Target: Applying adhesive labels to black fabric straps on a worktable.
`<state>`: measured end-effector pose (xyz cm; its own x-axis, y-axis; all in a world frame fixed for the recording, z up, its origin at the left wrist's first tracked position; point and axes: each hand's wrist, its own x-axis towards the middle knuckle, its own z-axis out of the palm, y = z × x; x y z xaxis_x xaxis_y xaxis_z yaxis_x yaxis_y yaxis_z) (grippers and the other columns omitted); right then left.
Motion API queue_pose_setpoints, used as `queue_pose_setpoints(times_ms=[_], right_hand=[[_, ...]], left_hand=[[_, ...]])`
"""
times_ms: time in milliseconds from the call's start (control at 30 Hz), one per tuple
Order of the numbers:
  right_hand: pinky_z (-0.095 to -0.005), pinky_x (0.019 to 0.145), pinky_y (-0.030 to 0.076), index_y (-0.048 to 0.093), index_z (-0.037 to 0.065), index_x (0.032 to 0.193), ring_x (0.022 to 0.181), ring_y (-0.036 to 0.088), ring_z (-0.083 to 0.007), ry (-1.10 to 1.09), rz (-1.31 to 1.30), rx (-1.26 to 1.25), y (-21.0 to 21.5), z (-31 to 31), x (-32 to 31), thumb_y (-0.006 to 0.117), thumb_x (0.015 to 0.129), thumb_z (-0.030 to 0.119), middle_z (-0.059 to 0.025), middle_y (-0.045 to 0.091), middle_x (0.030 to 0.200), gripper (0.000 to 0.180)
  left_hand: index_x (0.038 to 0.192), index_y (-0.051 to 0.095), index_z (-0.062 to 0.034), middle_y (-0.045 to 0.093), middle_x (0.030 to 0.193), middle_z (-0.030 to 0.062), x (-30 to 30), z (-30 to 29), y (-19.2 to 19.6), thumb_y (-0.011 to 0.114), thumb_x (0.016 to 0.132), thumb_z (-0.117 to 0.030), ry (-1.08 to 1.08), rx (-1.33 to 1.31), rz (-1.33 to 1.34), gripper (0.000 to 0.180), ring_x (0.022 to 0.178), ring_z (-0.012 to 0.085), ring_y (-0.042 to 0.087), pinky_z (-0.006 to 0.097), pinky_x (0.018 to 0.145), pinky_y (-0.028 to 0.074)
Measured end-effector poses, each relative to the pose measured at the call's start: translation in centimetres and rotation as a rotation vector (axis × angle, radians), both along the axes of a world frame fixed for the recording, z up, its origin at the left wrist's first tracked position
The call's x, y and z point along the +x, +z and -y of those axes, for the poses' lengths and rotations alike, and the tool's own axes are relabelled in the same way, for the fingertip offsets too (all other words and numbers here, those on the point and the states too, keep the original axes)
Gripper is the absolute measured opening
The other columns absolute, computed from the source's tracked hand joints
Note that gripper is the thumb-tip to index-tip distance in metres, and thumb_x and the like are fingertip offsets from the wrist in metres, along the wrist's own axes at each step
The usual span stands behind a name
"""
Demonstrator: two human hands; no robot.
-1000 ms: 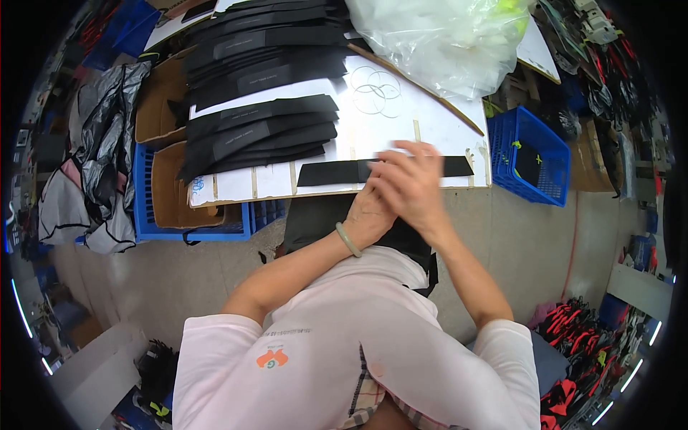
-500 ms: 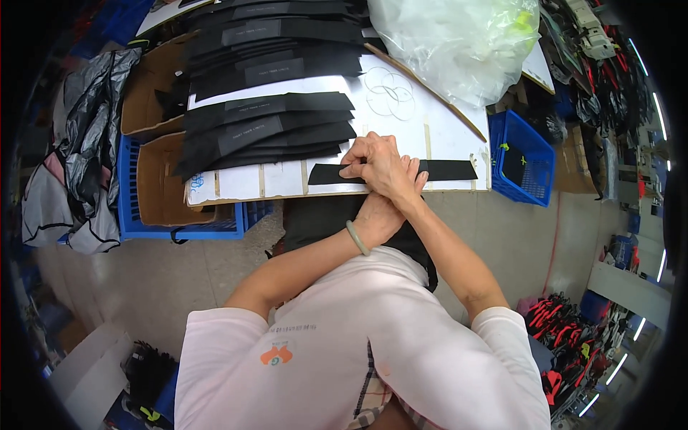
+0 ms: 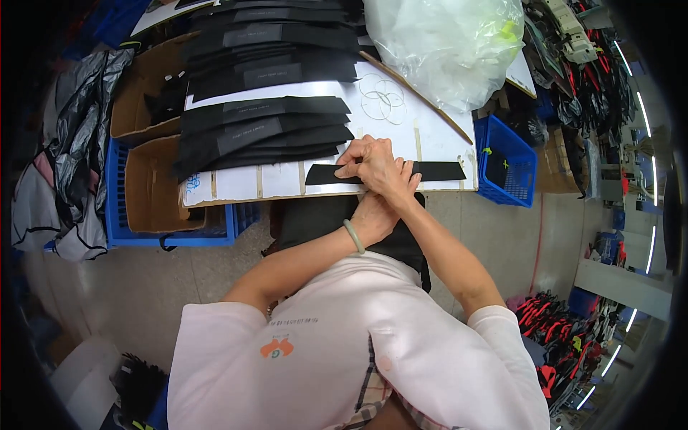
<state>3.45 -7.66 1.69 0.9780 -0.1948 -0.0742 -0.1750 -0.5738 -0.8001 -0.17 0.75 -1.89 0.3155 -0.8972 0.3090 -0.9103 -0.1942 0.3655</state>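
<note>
A narrow black fabric strip (image 3: 439, 171) lies flat along the near edge of the white table (image 3: 269, 188). My forearms cross in front of it. My right hand (image 3: 378, 166) reaches over to the left, its fingers bent and pinched against the left part of the strip. Beneath it passes my left hand (image 3: 378, 215), with a pale green bangle (image 3: 352, 235) at the wrist. Its fingers stretch out past the right wrist and lie on the middle of the strip. My right hand hides its palm and part of the strip.
Stacks of black fabric pieces (image 3: 265, 136) cover the table's left and back. White rings (image 3: 383, 100), a wooden stick (image 3: 419, 93) and a clear plastic bag (image 3: 448, 46) lie at the right. Blue crates (image 3: 512, 168) and cardboard boxes (image 3: 154, 183) flank the table.
The whole view has shifted slightly left. My hands keep nearly the same crossed pose on the strip, and the strip stays in place on the table.
</note>
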Motion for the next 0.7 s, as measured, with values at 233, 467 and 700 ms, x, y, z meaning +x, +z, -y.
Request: queue_pose_setpoints(times_ms=[233,467,700], right_hand=[[-0.0329,0.073,0.034,0.073,0.007,0.067,0.066,0.056,-0.0208,-0.013,-0.025,0.021,0.1,0.1,0.5,0.080,0.059,0.016,-0.0051,0.066,0.065,0.014],[-0.0369,0.076,0.030,0.072,0.007,0.065,0.072,0.052,-0.0220,0.023,0.087,-0.123,0.7,-0.5,0.6,0.078,0.061,0.016,-0.0042,0.066,0.067,0.012],[-0.0346,0.071,0.040,0.070,0.005,0.068,0.069,0.060,-0.0243,0.167,0.071,-0.021,5.4,-0.7,-0.3,0.076,0.062,0.013,-0.0068,0.064,0.067,0.012]], left_hand=[[0.143,0.032,-0.0012,0.029,0.148,0.0228,0.3,0.1,0.7,0.046,0.089,-0.018,-0.012,0.065,0.016,0.059,0.139,0.0383,0.025,0.052,0.114,0.019],[0.142,0.034,-0.0005,0.032,0.146,0.0235,0.2,0.5,0.3,0.046,0.089,-0.017,0.012,0.016,-0.024,0.057,0.138,0.0392,0.027,0.053,0.113,0.020],[0.139,0.038,0.0000,0.036,0.143,0.0205,0.7,-0.9,5.4,0.046,0.092,-0.017,0.126,-0.003,-0.366,0.050,0.134,0.0359,0.033,0.052,0.110,0.024]])
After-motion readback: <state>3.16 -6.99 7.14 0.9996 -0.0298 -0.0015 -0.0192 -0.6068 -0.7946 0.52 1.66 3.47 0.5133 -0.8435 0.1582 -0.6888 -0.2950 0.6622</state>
